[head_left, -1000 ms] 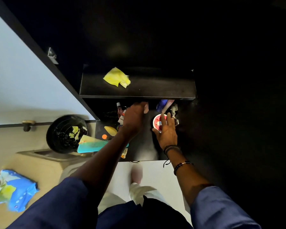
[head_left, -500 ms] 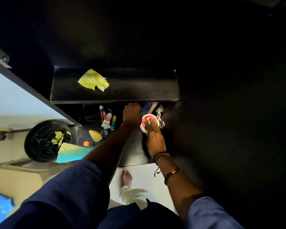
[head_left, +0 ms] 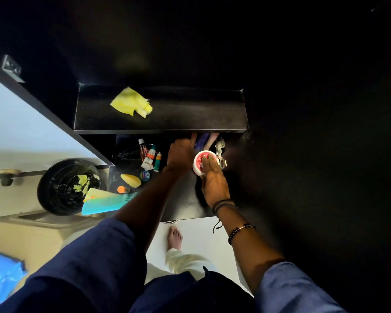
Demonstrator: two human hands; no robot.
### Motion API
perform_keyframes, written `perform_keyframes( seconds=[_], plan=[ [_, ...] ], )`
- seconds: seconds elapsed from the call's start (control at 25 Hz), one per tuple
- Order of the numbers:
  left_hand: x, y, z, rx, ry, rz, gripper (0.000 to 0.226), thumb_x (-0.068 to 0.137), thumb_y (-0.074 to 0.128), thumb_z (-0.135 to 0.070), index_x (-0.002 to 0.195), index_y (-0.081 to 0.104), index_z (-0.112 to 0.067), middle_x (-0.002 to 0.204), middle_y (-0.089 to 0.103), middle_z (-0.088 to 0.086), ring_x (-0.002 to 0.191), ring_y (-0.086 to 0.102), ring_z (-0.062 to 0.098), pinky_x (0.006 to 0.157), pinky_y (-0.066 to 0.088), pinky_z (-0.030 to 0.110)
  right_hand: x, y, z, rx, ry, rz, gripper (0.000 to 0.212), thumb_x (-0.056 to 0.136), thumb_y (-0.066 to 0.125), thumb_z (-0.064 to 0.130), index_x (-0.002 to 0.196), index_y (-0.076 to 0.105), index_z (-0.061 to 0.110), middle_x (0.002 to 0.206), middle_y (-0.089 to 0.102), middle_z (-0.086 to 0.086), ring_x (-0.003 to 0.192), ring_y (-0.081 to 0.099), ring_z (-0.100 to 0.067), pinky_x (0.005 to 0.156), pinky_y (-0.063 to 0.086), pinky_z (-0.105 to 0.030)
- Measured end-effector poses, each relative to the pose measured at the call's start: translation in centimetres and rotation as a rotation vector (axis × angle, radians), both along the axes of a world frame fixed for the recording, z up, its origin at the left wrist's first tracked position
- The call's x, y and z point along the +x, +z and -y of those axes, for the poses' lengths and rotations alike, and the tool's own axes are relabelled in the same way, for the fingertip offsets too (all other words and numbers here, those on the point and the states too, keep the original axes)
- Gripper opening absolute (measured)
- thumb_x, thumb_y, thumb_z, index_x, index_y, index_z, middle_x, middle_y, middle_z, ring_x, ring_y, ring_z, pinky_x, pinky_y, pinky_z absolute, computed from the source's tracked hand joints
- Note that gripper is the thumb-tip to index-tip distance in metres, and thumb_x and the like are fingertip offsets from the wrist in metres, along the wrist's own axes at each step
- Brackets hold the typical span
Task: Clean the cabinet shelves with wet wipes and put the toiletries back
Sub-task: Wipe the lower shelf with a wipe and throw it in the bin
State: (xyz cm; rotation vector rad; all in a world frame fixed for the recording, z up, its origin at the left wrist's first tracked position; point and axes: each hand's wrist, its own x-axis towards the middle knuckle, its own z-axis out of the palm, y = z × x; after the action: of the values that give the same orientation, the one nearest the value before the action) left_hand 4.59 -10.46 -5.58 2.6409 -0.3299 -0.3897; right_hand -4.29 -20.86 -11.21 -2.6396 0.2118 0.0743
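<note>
Dim room, almost black to the right and above. A pale cabinet door point(head_left: 32, 132) stands open at left. Below it, a black bin point(head_left: 48, 190) sits by a beige surface point(head_left: 32, 236). The floor point(head_left: 201, 242) is white.

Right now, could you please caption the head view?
Right hand holds a red-topped jar at the lower shelf, left hand beside it; yellow wipe on the upper shelf.

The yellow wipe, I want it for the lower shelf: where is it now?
Head view: the yellow wipe lies on the upper shelf, toward its left end, above the toiletry tubes.
</note>
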Motion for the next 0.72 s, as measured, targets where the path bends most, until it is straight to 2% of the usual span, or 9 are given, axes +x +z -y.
perform_keyframes(
  seconds=[0.12,0.2,0.28,0.4,0.48,0.52,0.6,0.68,0.72],
  plan=[
    [-1.5,0.6,-2.3,-0.136,0.051,0.034,0.038,0.094,0.049,-0.014,0.13,0.049,-0.001,0.123,0.056,0.026,0.113,0.052,0.042,0.093,0.037,0.046,0.4,1.3,-0.4,-0.036,-0.033,0.061,0.052,0.081,0.051,0.002,0.132,0.051,0.0,0.139,0.049,-0.022,0.128,0.045,-0.041,0.115,0.029,-0.042],
    [-2.4,0.0,-4.8,-0.184,0.088,0.054,0.045,0.09,0.053,-0.008,0.134,0.046,-0.006,0.13,0.053,0.022,0.116,0.052,0.039,0.094,0.042,0.043,0.1,1.7,-1.1,0.035,-0.044,0.162,0.042,0.087,0.046,0.01,0.125,0.057,-0.003,0.129,0.057,-0.023,0.121,0.052,-0.04,0.112,0.028,-0.042],
    [-3.7,-0.4,-7.4,-0.169,0.102,0.05,0.05,0.087,0.058,-0.008,0.135,0.047,-0.009,0.138,0.048,0.017,0.126,0.047,0.035,0.099,0.043,0.041,-0.4,2.1,-2.2,0.13,-0.045,0.202,0.038,0.088,0.05,0.007,0.125,0.057,-0.003,0.127,0.058,-0.022,0.12,0.054,-0.038,0.11,0.034,-0.043],
    [-5.5,-0.4,-11.4,-0.05,0.1,0.09,0.058,0.084,0.065,-0.016,0.138,0.045,-0.01,0.144,0.042,0.016,0.139,0.03,0.033,0.114,0.027,0.041,-0.8,2.7,-4.7,0.247,-0.027,0.059,0.046,0.091,0.055,0.008,0.136,0.048,0.006,0.138,0.052,-0.015,0.128,0.048,-0.031,0.111,0.036,-0.041],
    [-6.2,-0.3,-13.7,0.04,0.029,0.079,0.066,0.08,0.069,-0.018,0.14,0.043,-0.011,0.145,0.042,0.014,0.138,0.031,0.032,0.117,0.022,0.04,-1.0,2.7,-6.1,0.318,0.009,-0.003,0.049,0.092,0.055,0.01,0.14,0.044,0.01,0.141,0.049,-0.012,0.129,0.047,-0.029,0.11,0.038,-0.041],
    [-6.3,-0.3,-14.5,0.045,0.015,0.043,0.067,0.078,0.071,-0.016,0.139,0.044,-0.012,0.144,0.044,0.012,0.134,0.037,0.032,0.114,0.029,0.041,-1.1,2.9,-6.8,0.352,0.028,-0.039,0.051,0.092,0.056,0.01,0.141,0.043,0.011,0.141,0.049,-0.012,0.128,0.049,-0.029,0.109,0.039,-0.04],
    [-6.3,-0.1,-15.6,0.033,0.054,-0.049,0.062,0.076,0.071,-0.008,0.134,0.051,-0.017,0.137,0.052,0.008,0.114,0.057,0.031,0.09,0.049,0.037,-1.2,3.1,-8.1,0.393,0.063,-0.12,0.053,0.092,0.056,0.009,0.142,0.041,0.013,0.142,0.048,-0.012,0.127,0.049,-0.029,0.108,0.039,-0.035],
    [-6.2,-0.3,-16.2,0.042,0.073,-0.068,0.05,0.077,0.065,0.001,0.123,0.06,-0.016,0.124,0.063,0.008,0.095,0.065,0.03,0.067,0.05,0.033,-1.4,3.2,-9.1,0.41,0.097,-0.19,0.054,0.092,0.056,0.009,0.143,0.039,0.013,0.142,0.047,-0.012,0.129,0.047,-0.027,0.104,0.036,-0.025],
    [-6.2,-0.4,-16.3,0.045,0.07,-0.071,0.044,0.077,0.062,0.003,0.118,0.063,-0.014,0.117,0.067,0.01,0.09,0.066,0.03,0.063,0.05,0.033,-1.5,3.4,-9.5,0.413,0.114,-0.211,0.055,0.092,0.057,0.01,0.144,0.039,0.013,0.142,0.047,-0.012,0.129,0.047,-0.026,0.101,0.034,-0.019]
  ],
)
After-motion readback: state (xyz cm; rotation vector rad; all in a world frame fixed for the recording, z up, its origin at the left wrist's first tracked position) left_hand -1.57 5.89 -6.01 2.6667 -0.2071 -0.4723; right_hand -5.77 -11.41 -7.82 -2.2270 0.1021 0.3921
